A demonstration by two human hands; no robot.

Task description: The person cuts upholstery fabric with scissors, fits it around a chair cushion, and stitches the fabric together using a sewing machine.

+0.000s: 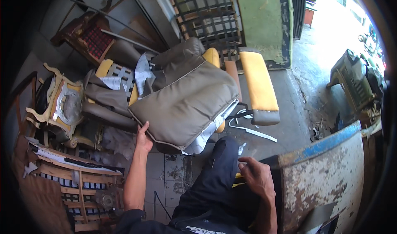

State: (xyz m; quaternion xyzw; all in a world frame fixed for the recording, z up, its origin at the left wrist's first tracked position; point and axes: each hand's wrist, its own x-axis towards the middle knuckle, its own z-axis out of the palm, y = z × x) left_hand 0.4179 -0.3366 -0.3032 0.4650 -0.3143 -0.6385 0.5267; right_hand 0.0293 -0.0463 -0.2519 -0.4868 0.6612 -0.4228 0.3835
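My left hand (144, 136) grips the lower left edge of a grey-brown padded upholstery piece (186, 101), which has piped seams and white backing showing along its lower right edge. The piece lies over a partly covered chair with yellow foam (103, 68) and dark webbing. My right hand (256, 176) is beside my dark-clad right thigh (219, 163), fingers loosely bent and apart, with nothing visible in them. A yellow-padded arm piece (258, 81) with grey ends sits to the right of the cushion.
Carved frames (62, 101) and a slatted frame (82, 184) crowd the left. A webbed frame (202, 14) leans at the back. A rusty metal panel (322, 176) is at my right, a draped chair (347, 89) beyond. White strips (256, 132) lie on the grey floor (293, 114).
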